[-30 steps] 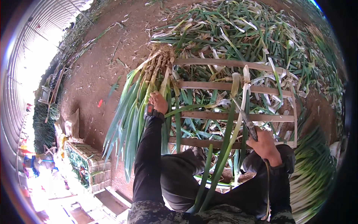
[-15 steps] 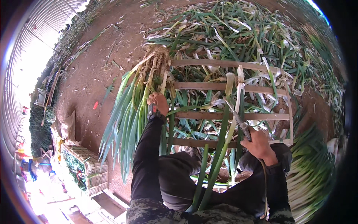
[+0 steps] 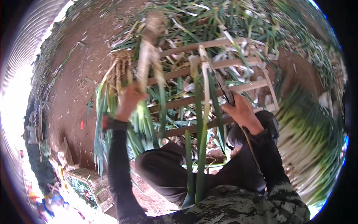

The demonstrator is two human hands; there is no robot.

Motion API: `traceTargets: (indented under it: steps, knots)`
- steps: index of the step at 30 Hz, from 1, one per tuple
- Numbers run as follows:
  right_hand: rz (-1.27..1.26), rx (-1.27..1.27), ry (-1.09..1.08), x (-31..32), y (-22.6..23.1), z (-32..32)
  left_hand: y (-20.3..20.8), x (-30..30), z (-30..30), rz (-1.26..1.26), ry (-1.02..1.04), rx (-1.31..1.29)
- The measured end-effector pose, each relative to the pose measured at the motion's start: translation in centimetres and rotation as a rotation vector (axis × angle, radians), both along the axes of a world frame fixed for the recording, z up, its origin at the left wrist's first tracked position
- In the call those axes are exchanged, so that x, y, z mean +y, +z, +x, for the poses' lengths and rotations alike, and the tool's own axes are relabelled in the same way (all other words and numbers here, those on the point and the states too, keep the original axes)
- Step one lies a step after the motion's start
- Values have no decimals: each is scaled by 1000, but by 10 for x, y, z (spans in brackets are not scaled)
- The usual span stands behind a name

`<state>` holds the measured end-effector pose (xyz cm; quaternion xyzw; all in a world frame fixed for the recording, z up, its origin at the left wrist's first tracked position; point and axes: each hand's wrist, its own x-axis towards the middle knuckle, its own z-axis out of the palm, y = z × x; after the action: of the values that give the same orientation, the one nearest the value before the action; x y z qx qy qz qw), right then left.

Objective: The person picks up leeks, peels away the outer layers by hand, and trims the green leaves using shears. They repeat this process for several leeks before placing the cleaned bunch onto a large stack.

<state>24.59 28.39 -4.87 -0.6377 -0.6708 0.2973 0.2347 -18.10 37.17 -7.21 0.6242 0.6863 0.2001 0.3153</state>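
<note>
My left hand (image 3: 128, 101) grips a long leek (image 3: 148, 59) with a pale stalk and lifts it upright, blurred, over a wooden slatted frame (image 3: 209, 87). A bundle of leeks with earthy roots (image 3: 115, 80) lies at the frame's left end, its green leaves trailing toward me. My right hand (image 3: 240, 112) holds a dark-handled knife (image 3: 223, 87) against the frame. Another leek (image 3: 203, 123) lies across the slats between my hands, its leaves reaching down over my knees.
Loose leeks (image 3: 231, 22) are heaped on the brown soil beyond the frame, and a stacked pile of trimmed leeks (image 3: 313, 138) lies at my right. Plastic crates (image 3: 91, 183) stand at lower left. A curved greenhouse wall (image 3: 26, 56) runs along the left.
My left hand has taken one leek from the bundle and raised it upright. The view has come closer to the frame. My right hand stays at the frame with the knife.
</note>
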Motion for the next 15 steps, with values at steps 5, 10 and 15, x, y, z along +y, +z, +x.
traceTargets:
  steps: [5, 10, 15]
  knots:
    - [-4, 152, -161, -9, -2, 27, 179, 14, -22, 404, 24, -399]
    - [-95, 323, -158, -24, 12, 26, 376, -14, -45, 608, 146, -208]
    - [-279, 536, -157, -37, 21, 33, 428, -8, -14, 504, 13, -196]
